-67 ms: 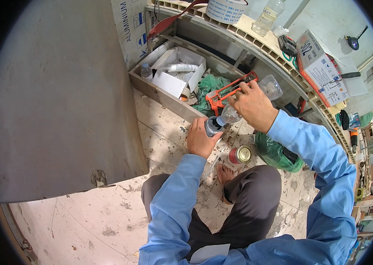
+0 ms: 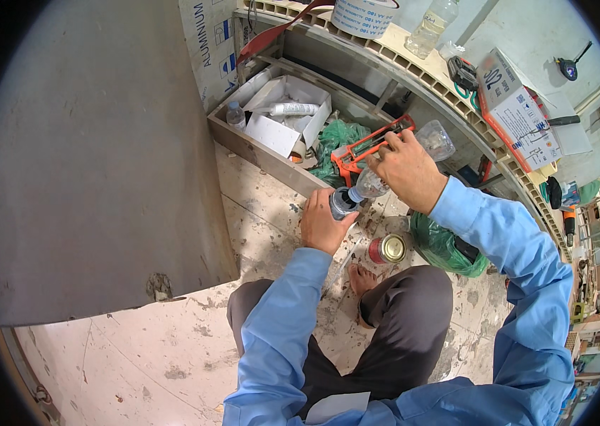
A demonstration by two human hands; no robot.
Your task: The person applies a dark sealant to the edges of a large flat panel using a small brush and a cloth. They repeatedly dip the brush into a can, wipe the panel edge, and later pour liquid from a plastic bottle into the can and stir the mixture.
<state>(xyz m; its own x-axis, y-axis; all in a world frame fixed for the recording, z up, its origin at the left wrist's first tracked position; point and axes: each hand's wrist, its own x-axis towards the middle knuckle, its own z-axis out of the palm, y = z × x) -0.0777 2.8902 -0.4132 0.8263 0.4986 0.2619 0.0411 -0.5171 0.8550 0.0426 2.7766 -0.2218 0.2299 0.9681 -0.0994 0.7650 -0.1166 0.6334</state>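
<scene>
A clear, glossy plastic bottle meets a small dark container; nearby, a shiny metal tin, crinkled green plastic bag, and rough, stained stone floor.

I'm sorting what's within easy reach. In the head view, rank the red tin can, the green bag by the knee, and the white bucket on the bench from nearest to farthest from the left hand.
From the left hand:
1. Red tin can, on the floor just to its right.
2. Green bag, farther right, past the can.
3. White bucket, up on the bench at the top edge.
</scene>
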